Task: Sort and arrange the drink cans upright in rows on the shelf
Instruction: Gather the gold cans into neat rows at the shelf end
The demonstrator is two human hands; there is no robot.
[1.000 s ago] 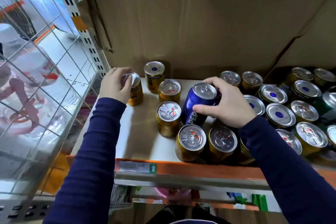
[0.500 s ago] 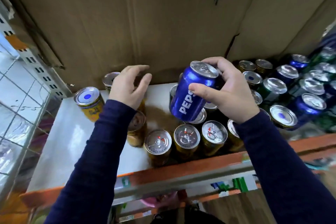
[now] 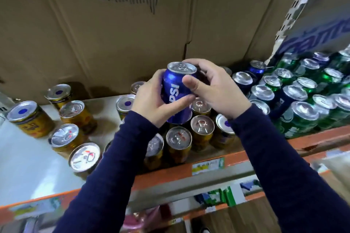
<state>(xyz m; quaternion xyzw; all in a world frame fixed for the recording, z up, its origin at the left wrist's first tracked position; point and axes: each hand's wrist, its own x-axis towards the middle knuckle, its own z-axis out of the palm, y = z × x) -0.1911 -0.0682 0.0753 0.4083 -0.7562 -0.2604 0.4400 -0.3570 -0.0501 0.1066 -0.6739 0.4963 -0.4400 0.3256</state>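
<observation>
Nearest, at 7 o'clock, we log the white shelf (image 3: 28, 166); gold cans (image 3: 179, 137) stand upright on it toward centre. Above them the left hand (image 3: 151, 100) and right hand (image 3: 217, 89) both wrap the blue can (image 3: 176, 89), lifted clear and slightly tilted. Green cans (image 3: 303, 113) crowd 3 o'clock; cardboard (image 3: 113, 43) at 12.

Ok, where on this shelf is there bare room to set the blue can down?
The blue can should fit front-left, on bare shelf between the leftmost gold cans and the orange front edge; a narrower gap lies left of the blue-dotted can. At the right, green cans stand packed tight.
</observation>
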